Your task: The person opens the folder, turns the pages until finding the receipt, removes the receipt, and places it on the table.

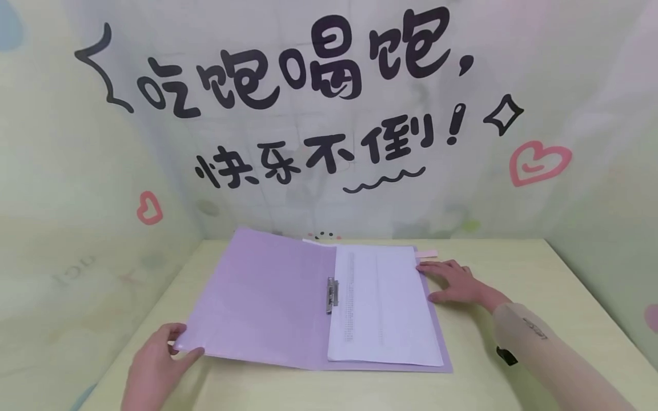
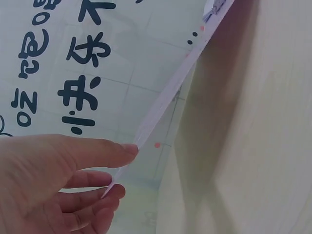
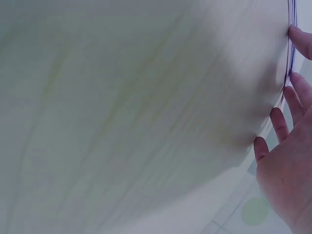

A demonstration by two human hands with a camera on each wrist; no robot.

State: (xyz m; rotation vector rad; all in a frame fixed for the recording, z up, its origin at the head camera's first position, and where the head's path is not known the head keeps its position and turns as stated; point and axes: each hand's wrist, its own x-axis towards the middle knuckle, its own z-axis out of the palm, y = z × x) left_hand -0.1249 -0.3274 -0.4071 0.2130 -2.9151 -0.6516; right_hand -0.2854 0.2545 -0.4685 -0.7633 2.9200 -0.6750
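Note:
A light purple folder (image 1: 262, 297) lies spread on the table, its left cover tilted up off the surface. My left hand (image 1: 154, 359) pinches that cover at its lower left corner. In the left wrist view, the thumb is on one face of the thin cover (image 2: 163, 105) and the fingers are on the other. White printed sheets (image 1: 398, 302) lie on the right half, beside a metal clip (image 1: 331, 295) near the spine. My right hand (image 1: 454, 282) rests at the folder's right edge, fingertips against it and fingers extended. A pink tab (image 1: 426, 254) sticks out at the upper right.
The pale wooden table (image 1: 478, 371) ends at a back wall sheet (image 1: 288, 211) with large black lettering and pink hearts. Similar sheets rise at the left and right. A small black object (image 1: 507, 356) shows below the right sleeve (image 1: 545, 348).

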